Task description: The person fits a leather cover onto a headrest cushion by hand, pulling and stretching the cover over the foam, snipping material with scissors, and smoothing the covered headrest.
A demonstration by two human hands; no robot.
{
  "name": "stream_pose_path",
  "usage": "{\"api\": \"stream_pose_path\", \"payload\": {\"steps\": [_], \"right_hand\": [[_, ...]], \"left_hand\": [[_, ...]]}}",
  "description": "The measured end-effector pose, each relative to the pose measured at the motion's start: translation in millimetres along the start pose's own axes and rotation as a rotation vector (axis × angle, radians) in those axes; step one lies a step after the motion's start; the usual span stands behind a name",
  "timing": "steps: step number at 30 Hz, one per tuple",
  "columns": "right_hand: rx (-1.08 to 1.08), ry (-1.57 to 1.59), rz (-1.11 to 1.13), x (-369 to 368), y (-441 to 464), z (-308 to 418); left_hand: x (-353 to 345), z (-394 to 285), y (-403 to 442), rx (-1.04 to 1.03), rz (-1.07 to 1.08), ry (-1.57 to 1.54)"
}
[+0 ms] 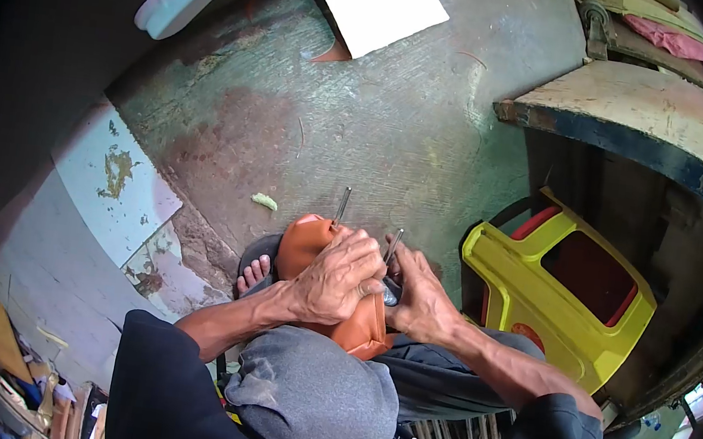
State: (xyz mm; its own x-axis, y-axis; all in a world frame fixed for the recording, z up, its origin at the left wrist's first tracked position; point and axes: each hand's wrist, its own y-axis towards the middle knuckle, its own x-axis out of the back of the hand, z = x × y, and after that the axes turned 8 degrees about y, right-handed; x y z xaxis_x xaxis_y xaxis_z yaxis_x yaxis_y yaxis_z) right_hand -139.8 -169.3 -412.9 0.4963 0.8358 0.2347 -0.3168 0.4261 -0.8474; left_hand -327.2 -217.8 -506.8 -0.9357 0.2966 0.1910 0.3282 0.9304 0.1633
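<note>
An orange-brown leather-like item (303, 245), with a folded or stitched corner near my lap, lies across my legs. My left hand (340, 275) is closed on it, fingers bent over its upper side. A thin metal rod (343, 205) stands up from the item's far end, just beyond my left knuckles; its lower end is hidden. My right hand (421, 293) is closed close beside the left, around a slim metal tool (394, 245) whose shiny tip points up and away. The lower part of that tool is mostly covered by my fingers.
A yellow plastic stool (502, 271) lies on its side at right, below a worn wooden tabletop edge (630, 134). A white sheet (382, 6) rests on the stained floor (381, 110) ahead. A small pale green scrap (264, 201) lies near my foot (254, 273).
</note>
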Motion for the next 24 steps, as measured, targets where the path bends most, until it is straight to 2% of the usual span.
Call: {"api": "stream_pose_path", "payload": {"steps": [2, 4, 6, 8, 10, 11, 12, 14, 15, 16, 18, 19, 21, 22, 24], "right_hand": [[0.115, -0.033, -0.068, -7.8, 5.7, -19.3], [0.058, -0.015, -0.043, -4.7, 11.8, -14.4], [0.157, 0.025, -0.094, -10.3, 22.4, -29.7], [0.249, 0.179, 0.035, 6.5, 33.0, -20.4], [0.203, 0.18, 0.091, 18.5, 34.3, 0.9], [0.049, 0.133, 0.056, 18.3, 25.9, 16.3], [0.032, 0.042, 0.04, 15.0, 23.5, 27.8], [0.027, 0.065, 0.074, 10.4, 29.1, 47.4], [0.034, 0.14, 0.082, 7.5, 35.5, 52.6], [0.045, 0.203, 0.095, 7.2, 42.6, 58.3], [0.032, 0.209, 0.132, 5.2, 48.6, 64.2], [0.052, 0.269, 0.176, 3.8, 48.1, 62.2], [0.033, 0.489, 0.3, 10.3, 29.9, 66.5], [0.044, 0.488, 0.307, 13.2, 26.5, 53.2], [0.073, 0.797, 0.473, 23.5, 21.2, 26.0]], "left_hand": [[-1.7, 3.5, 7.1, 0.046, 0.04, -0.019], [0.5, 10.3, 18.8, 0.058, 0.085, -0.024], [4.1, 14.9, 25.2, 0.073, 0.068, -0.064], [13.5, 13.4, 27.5, 0.045, 0.128, -0.018], [23.9, 1.8, 32.0, 0.104, 0.003, 0.103], [33.4, -5.0, 29.5, 0.122, -0.074, 0.2], [44.8, -20.8, 22.0, 0.127, -0.087, 0.217], [72.4, -55.5, 9.6, 0.283, -0.187, 0.197], [79.0, -71.4, -1.5, 0.33, -0.068, 0.047], [78.7, -78.1, -9.8, 0.16, -0.068, 0.258], [82.3, -76.7, -20.7, 0.082, -0.05, 0.552], [85.8, -75.4, -24.8, 0.096, -0.058, 0.577], [99.0, -69.8, -22.0, 0.176, 0.047, 0.316], [106.0, -70.0, -19.6, 0.178, 0.045, 0.328], [120.5, -75.8, -15.3, 0.082, 0.228, 0.484]]}}
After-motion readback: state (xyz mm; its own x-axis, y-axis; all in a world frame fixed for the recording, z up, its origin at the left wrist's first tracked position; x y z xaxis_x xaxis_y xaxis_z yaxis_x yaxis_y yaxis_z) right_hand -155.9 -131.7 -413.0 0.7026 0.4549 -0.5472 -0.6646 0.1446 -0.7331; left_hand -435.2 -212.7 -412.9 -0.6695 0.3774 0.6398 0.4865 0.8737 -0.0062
